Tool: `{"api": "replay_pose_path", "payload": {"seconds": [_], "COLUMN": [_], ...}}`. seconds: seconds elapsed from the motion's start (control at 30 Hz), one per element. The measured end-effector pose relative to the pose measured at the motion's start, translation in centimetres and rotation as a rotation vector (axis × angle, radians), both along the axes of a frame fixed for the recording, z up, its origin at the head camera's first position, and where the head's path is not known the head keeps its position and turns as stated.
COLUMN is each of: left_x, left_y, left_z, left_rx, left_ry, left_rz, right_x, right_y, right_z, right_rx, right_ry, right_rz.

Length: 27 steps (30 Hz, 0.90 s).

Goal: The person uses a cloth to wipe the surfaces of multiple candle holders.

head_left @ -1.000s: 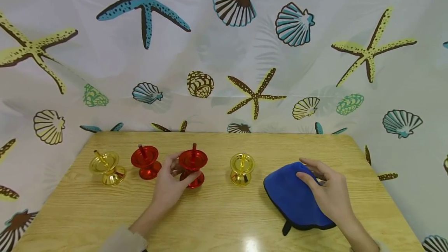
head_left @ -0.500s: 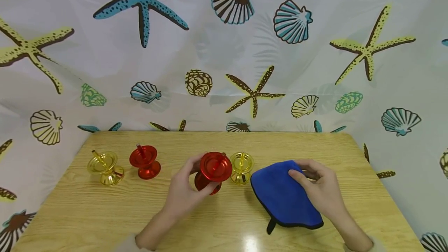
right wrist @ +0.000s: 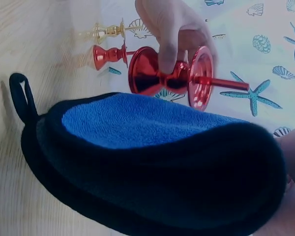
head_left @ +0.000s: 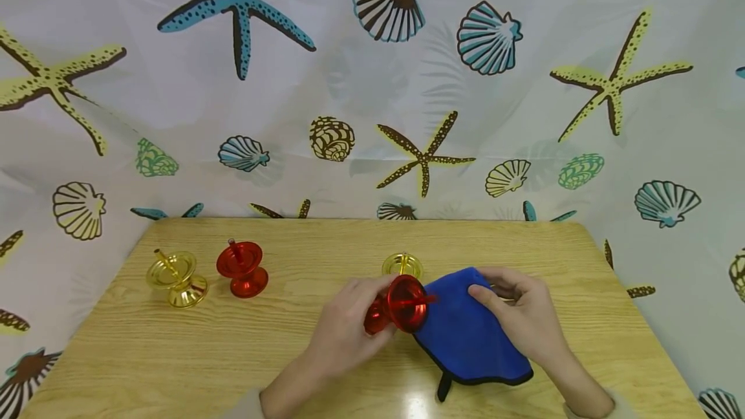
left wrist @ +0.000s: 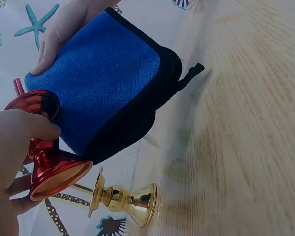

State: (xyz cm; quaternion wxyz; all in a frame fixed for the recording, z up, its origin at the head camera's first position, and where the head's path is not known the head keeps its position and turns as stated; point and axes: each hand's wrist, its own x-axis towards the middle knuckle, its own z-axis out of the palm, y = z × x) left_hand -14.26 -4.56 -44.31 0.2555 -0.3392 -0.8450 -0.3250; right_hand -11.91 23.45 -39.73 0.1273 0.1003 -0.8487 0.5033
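Note:
My left hand (head_left: 346, 328) grips a shiny red candle holder (head_left: 401, 309) by its narrow waist. The holder is tipped over, its dish and spike pointing right in the head view; the left wrist view shows its hollow base (left wrist: 61, 181). My right hand (head_left: 526, 315) pinches a folded blue cloth (head_left: 474, 335) with black edging at its top corner, the thumb lying on the blue face. The dish overlaps the cloth's left side in the head view. In the right wrist view the cloth's black hanging loop (right wrist: 23, 98) points toward the table.
A gold candle holder (head_left: 403, 265) stands just behind the held one, its lower part hidden in the head view. At the left of the wooden table (head_left: 174, 367) stand a red candle holder (head_left: 247, 273) and another gold one (head_left: 185, 286). A shell-patterned curtain (head_left: 349, 96) hangs behind.
My left hand has lifted the red candle holder from the table, carried it right and tipped it sideways against the view of the cloth. My right hand has brought the cloth left toward it.

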Motion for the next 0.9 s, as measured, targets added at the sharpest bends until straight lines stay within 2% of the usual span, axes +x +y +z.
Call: {"api": "replay_pose_path", "payload": {"seconds": [0.2, 0.37, 0.5, 0.6, 0.63, 0.7, 0.77, 0.9], "left_x": [0.4, 0.5, 0.5, 0.5, 0.5, 0.6, 0.6, 0.5], "left_y": [1.2, 1.8, 2.2, 2.5, 2.5, 2.6, 2.6, 2.3], "left_z": [0.3, 0.5, 0.6, 0.6, 0.6, 0.6, 0.7, 1.0], "left_rx": [-0.154, -0.284, -0.311, -0.327, -0.336, -0.345, -0.346, -0.335], "left_ry": [0.090, 0.184, 0.244, 0.288, 0.302, 0.316, 0.319, 0.296], "left_rz": [0.002, 0.007, 0.005, 0.007, 0.008, -0.001, -0.018, -0.067], "right_x": [-0.1, 0.0, 0.0, 0.3, 0.5, 0.9, 1.5, 2.3], "right_y": [-0.2, -0.5, -0.8, -1.2, -1.4, -1.9, -2.5, -3.2], "right_z": [0.1, 0.2, 0.4, 0.5, 0.5, 0.2, -0.1, -1.0], "right_rx": [0.000, 0.005, -0.027, -0.034, -0.031, 0.001, 0.048, 0.167], "right_ry": [-0.034, -0.111, -0.183, -0.184, -0.169, -0.082, 0.047, 0.355], "right_rz": [0.057, 0.123, 0.139, 0.119, 0.112, 0.104, 0.107, 0.181]}}
